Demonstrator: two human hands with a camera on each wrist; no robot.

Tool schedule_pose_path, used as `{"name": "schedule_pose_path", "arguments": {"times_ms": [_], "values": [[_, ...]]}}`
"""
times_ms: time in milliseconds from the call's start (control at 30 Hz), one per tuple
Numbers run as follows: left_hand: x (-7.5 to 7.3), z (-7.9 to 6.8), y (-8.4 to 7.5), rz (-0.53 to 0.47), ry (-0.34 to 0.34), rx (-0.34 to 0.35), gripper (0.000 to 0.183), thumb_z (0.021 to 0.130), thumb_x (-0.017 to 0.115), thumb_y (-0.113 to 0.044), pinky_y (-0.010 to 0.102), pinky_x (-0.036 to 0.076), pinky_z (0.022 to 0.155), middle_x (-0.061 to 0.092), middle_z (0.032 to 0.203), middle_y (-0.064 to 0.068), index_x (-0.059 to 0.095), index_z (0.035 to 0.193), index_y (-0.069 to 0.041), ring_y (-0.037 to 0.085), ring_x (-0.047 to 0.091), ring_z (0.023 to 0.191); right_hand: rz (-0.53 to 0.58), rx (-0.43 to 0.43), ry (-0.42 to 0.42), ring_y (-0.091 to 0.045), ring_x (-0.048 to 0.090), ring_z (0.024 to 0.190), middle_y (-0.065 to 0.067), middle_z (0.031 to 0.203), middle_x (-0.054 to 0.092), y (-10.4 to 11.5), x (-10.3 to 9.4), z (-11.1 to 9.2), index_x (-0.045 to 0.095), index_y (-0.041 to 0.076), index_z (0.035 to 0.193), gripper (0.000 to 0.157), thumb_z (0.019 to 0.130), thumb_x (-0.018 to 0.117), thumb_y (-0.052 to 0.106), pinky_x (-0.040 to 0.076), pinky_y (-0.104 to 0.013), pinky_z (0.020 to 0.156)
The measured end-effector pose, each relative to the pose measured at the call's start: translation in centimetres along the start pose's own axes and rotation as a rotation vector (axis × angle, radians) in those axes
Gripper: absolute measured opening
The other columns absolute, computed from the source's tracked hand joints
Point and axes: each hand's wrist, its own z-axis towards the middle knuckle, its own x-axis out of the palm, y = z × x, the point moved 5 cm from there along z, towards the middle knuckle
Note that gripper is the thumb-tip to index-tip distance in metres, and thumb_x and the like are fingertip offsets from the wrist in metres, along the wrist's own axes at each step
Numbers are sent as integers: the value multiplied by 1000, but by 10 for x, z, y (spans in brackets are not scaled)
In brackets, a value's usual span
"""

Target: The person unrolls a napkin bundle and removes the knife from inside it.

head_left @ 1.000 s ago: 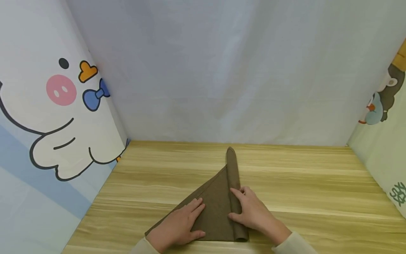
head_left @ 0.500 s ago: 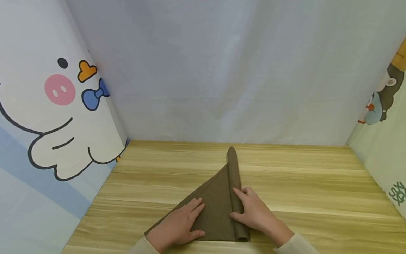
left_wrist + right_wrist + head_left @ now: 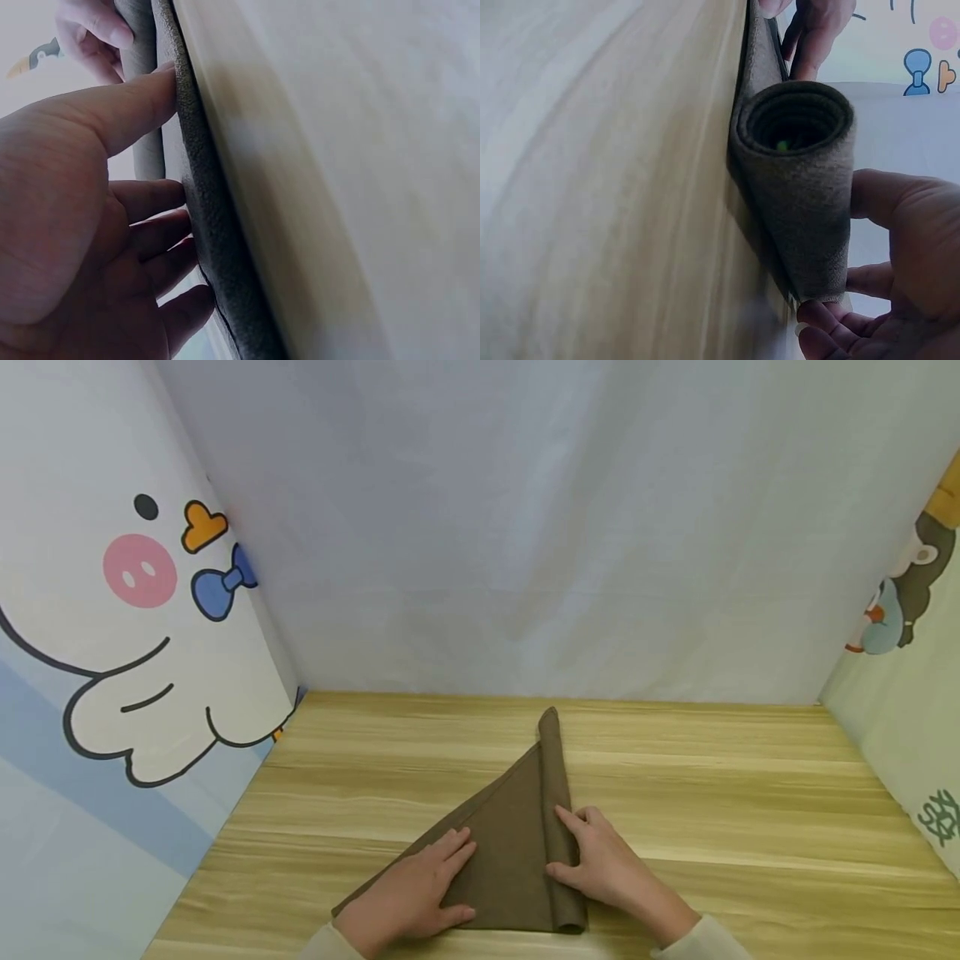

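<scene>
A brown cloth lies folded in a triangle on the table, its right side wound into a tall narrow roll. My left hand rests on the flat part with the fingers extended. The right hand holds the roll from its right side, thumb and index finger on top near the inner edge. In the right wrist view, several wound layers show at the open end of the roll, and fingers curl about its side. The left wrist view has the left fingertips touching the cloth near its front edge.
The wood-grain table extends around the cloth on all sides. A plain pale curtain hangs behind its back edge. Printed cartoon panels stand at the left and right.
My left hand and the cloth's left corner have shifted slightly left. The right hand has edged a little to the right, and the roll's far tip has moved slightly right too.
</scene>
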Motion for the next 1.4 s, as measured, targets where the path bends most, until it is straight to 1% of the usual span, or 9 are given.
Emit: {"name": "schedule_pose_path", "arguments": {"times_ms": [167, 400, 533, 600, 767, 1033, 1267, 1400], "values": [[1, -5, 6, -19, 17, -11, 80, 90, 58, -56, 44, 35, 107, 23, 158, 8, 34, 149, -7, 26, 27, 142, 19, 2, 0, -16, 49, 90, -10, 113, 49, 3, 2, 0, 45, 0, 142, 79, 77, 81, 28, 46, -37, 77], [2, -11, 11, -38, 19, -8, 80, 90, 59, -55, 46, 35, 106, 23, 158, 9, 34, 150, -7, 27, 27, 142, 40, 9, 1, -14, 48, 85, -9, 111, 50, 3, 5, -1, 45, 1, 142, 78, 77, 80, 26, 45, -33, 71], [1, -15, 13, -49, 27, -12, 80, 90, 59, -55, 47, 35, 106, 23, 158, 9, 34, 150, -7, 28, 26, 142, 75, 21, 22, -15, 48, 84, -9, 111, 50, 2, 6, -1, 45, 2, 143, 77, 77, 80, 25, 44, -31, 68], [0, -17, 15, -55, 32, -18, 80, 90, 60, -55, 48, 35, 106, 23, 158, 9, 34, 150, -7, 28, 27, 142, 96, 33, 37, -16, 49, 85, -10, 112, 50, 1, 7, -2, 45, 3, 143, 77, 78, 79, 25, 45, -32, 67], [-3, -21, 17, -64, 21, -13, 80, 90, 61, -54, 48, 36, 105, 25, 157, 9, 36, 149, -7, 29, 28, 141, 122, 51, 57, -20, 53, 90, -12, 116, 51, 1, 6, -3, 45, 3, 143, 76, 79, 79, 26, 47, -35, 70], [-2, -21, 18, -66, 14, -14, 79, 90, 61, -53, 48, 36, 105, 25, 157, 10, 36, 149, -6, 28, 28, 141, 112, 44, 43, -17, 51, 87, -10, 113, 51, 1, 6, 0, 45, 1, 142, 75, 78, 78, 23, 46, -34, 70], [-2, -20, 16, -10, 11, -10, 79, 91, 60, -52, 45, 36, 105, 26, 156, 11, 36, 148, -4, 28, 29, 141, 97, 37, 32, -15, 48, 83, -10, 113, 51, 1, 7, 0, 46, 0, 141, 74, 78, 78, 23, 44, -32, 68], [-5, -18, 8, 71, -1, -2, 76, 90, 61, -50, 42, 37, 105, 31, 154, 14, 41, 145, -2, 29, 34, 138, 77, 29, 24, -15, 46, 82, -10, 113, 51, 3, 6, -1, 47, 0, 140, 74, 78, 79, 25, 43, -32, 67]]}}
